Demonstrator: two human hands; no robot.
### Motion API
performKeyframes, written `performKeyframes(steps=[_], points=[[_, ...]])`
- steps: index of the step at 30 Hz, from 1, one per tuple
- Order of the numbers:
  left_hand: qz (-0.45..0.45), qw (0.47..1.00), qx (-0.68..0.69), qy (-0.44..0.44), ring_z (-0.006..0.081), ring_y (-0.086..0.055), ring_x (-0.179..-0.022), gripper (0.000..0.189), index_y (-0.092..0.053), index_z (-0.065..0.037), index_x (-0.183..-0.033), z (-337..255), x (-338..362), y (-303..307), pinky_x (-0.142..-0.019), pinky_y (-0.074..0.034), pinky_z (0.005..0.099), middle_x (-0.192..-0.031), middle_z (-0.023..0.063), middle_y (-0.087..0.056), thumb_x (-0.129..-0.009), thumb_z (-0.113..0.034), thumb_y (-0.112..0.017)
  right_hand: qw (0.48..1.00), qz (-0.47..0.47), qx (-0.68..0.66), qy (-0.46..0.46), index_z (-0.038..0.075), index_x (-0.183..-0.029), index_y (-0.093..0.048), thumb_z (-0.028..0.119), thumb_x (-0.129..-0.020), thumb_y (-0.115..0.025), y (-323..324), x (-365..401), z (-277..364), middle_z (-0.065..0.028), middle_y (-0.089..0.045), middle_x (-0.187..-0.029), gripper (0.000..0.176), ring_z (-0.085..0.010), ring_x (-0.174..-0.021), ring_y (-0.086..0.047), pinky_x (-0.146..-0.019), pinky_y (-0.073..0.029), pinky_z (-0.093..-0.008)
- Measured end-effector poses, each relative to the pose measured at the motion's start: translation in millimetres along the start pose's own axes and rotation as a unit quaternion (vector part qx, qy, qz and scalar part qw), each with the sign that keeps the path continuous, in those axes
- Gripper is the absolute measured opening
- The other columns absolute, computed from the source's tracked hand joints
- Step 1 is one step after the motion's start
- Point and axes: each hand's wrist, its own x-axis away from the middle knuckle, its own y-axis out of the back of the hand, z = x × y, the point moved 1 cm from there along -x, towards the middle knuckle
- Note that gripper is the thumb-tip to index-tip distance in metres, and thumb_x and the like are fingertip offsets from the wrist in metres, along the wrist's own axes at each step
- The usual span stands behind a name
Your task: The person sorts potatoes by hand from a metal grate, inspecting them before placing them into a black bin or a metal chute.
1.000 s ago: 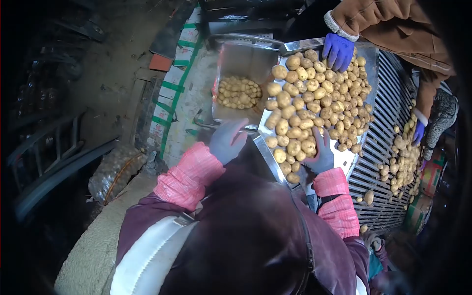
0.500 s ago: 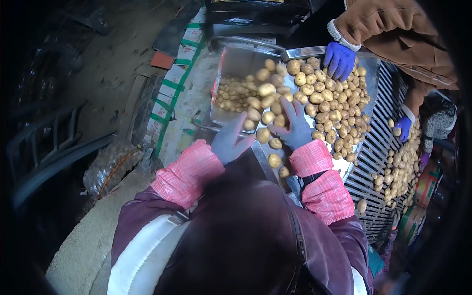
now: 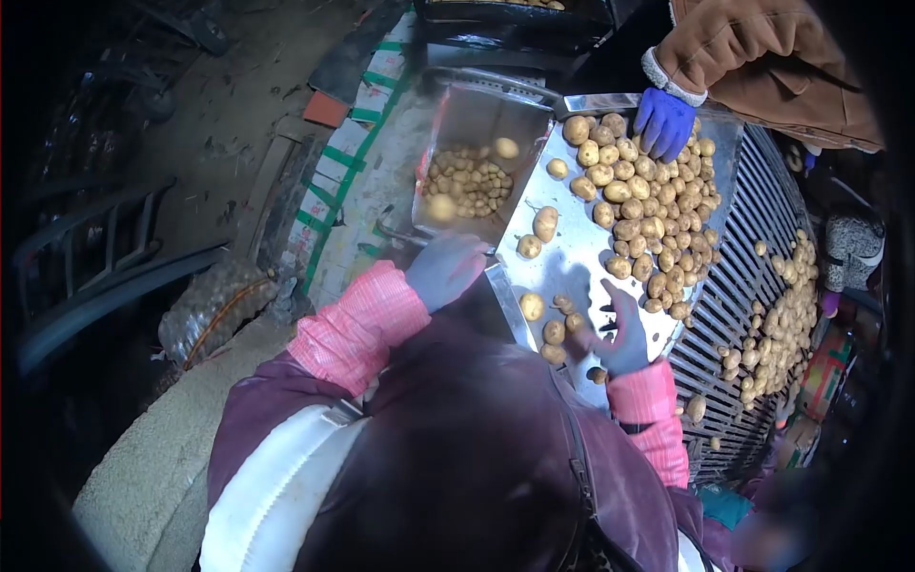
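My left hand [image 3: 446,273], in a grey glove, is at the near edge of the metal chute [image 3: 484,107], fingers stretched out and nothing in them. Inside the chute lie many small potatoes [image 3: 469,184], with a larger blurred potato [image 3: 441,208] above them. My right hand [image 3: 621,334], also gloved, is over the metal tray [image 3: 570,250] with thumb and fingers apart. Beside its fingertips sit several loose potatoes [image 3: 554,332]. A large heap of potatoes [image 3: 658,205] covers the tray's far right part.
Another person's blue-gloved hand [image 3: 664,124] rests on the heap. Right of the tray runs a slatted grate [image 3: 734,286] bearing more potatoes [image 3: 783,319]. A bag of potatoes [image 3: 212,319] stands at the left, by a concrete ledge [image 3: 172,448].
The potatoes between my hands have gone from the tray's left part, some into the chute. My right hand has moved right and nearer to me; my left hand has shifted slightly.
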Motion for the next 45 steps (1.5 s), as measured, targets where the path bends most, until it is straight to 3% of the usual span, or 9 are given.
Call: performKeyframes(steps=[6, 18, 22, 25, 28, 32, 35, 39, 45], points=[[0.150, 0.978, -0.145, 0.004, 0.0286, -0.054, -0.121, 0.028, -0.061, -0.008, -0.117, -4.5, -12.3, 0.7, -0.110, -0.031, 0.0522, -0.122, 0.0114, -0.061, -0.101, -0.018, -0.040, 0.988, 0.057, 0.106, -0.097, 0.017, -0.144, -0.041, 0.037, -0.065, -0.083, -34.2, 42.3, -2.2, -0.0170, -0.053, -0.120, 0.092, -0.0363, -0.106, -0.061, -0.090, -0.052, -0.0444], [0.020, 0.997, -0.052, -0.055, 0.0329, -0.058, -0.109, 0.029, -0.060, -0.006, -0.119, 4.1, -2.8, -6.3, -0.107, -0.032, 0.0511, -0.111, 0.0139, -0.064, -0.098, -0.017, -0.044, 0.998, 0.019, 0.059, -0.001, 0.013, -0.146, -0.037, 0.033, -0.076, -0.079, -52.8, -57.6, 31.3, -0.0195, -0.054, -0.118, 0.084, -0.0387, -0.107, -0.060, -0.089, -0.051, -0.0457], [0.051, 0.989, -0.133, -0.035, 0.0332, -0.060, -0.104, 0.027, -0.060, -0.005, -0.118, 28.1, 0.1, -19.9, -0.105, -0.035, 0.0515, -0.105, 0.0148, -0.064, -0.097, -0.014, -0.045, 0.971, -0.096, -0.140, 0.167, 0.014, -0.145, -0.040, 0.031, -0.074, -0.079, -64.0, -89.8, 18.7, -0.0200, -0.051, -0.132, 0.083, -0.0355, -0.113, -0.058, -0.088, -0.053, -0.0398], [0.011, 0.999, -0.028, -0.039, 0.0332, -0.060, -0.107, 0.027, -0.059, -0.005, -0.120, 10.5, -1.1, -8.7, -0.107, -0.034, 0.0522, -0.110, 0.0166, -0.064, -0.098, -0.014, -0.047, 0.983, -0.090, -0.141, 0.082, 0.013, -0.144, -0.041, 0.033, -0.073, -0.080, -14.3, -69.4, 23.8, -0.0240, -0.046, -0.139, 0.084, -0.0373, -0.122, -0.052, -0.097, -0.048, -0.0418], [-0.004, 1.000, 0.000, -0.016, 0.0340, -0.060, -0.110, 0.029, -0.057, -0.006, -0.125, -0.9, -0.5, -3.7, -0.109, -0.033, 0.0525, -0.114, 0.0179, -0.064, -0.099, -0.015, -0.048, 0.937, -0.280, 0.169, 0.127, 0.013, -0.144, -0.042, 0.045, -0.071, -0.081, 29.7, -41.8, -31.3, -0.0277, -0.045, -0.138, 0.089, -0.0419, -0.122, -0.050, -0.100, -0.044, -0.0463], [-0.010, 1.000, -0.015, -0.006, 0.0355, -0.060, -0.109, 0.033, -0.054, -0.007, -0.131, -4.4, 0.6, -4.7, -0.110, -0.032, 0.0528, -0.116, 0.0186, -0.064, -0.099, -0.015, -0.049, 0.887, -0.390, 0.249, 0.006, 0.012, -0.138, -0.048, 0.051, -0.066, -0.079, 75.8, -13.9, -136.8, -0.0223, -0.053, -0.123, 0.088, -0.0416, -0.099, -0.059, -0.084, -0.050, -0.0493], [-0.023, 1.000, -0.012, -0.017, 0.0353, -0.060, -0.110, 0.034, -0.054, -0.007, -0.131, 1.5, 1.9, -8.4, -0.110, -0.032, 0.0521, -0.116, 0.0185, -0.064, -0.098, -0.016, -0.049, 0.875, -0.412, 0.253, -0.026, 0.014, -0.141, -0.046, 0.056, -0.072, -0.073, 56.0, -27.7, -203.1, -0.0209, -0.053, -0.126, 0.085, -0.0407, -0.103, -0.057, -0.088, -0.048, -0.0506], [0.025, 0.997, 0.019, 0.064, 0.0356, -0.060, -0.110, 0.035, -0.054, -0.006, -0.132, 6.5, 5.8, -7.4, -0.111, -0.032, 0.0514, -0.116, 0.0182, -0.064, -0.099, -0.017, -0.048, 0.899, -0.313, 0.281, -0.126, 0.016, -0.145, -0.041, 0.055, -0.078, -0.068, 41.2, -46.9, -156.6, -0.0180, -0.048, -0.137, 0.082, -0.0398, -0.114, -0.053, -0.097, -0.041, -0.0522], [0.029, 0.999, -0.005, 0.044, 0.0366, -0.057, -0.115, 0.037, -0.052, -0.005, -0.133, -3.1, -1.2, -4.4, -0.111, -0.033, 0.0491, -0.121, 0.0198, -0.062, -0.098, -0.017, -0.049, 0.938, -0.241, 0.236, -0.080, 0.019, -0.146, -0.042, 0.055, -0.080, -0.066, 15.1, -70.6, -78.6, -0.0201, -0.046, -0.140, 0.078, -0.0412, -0.116, -0.052, -0.095, -0.043, -0.0523]])
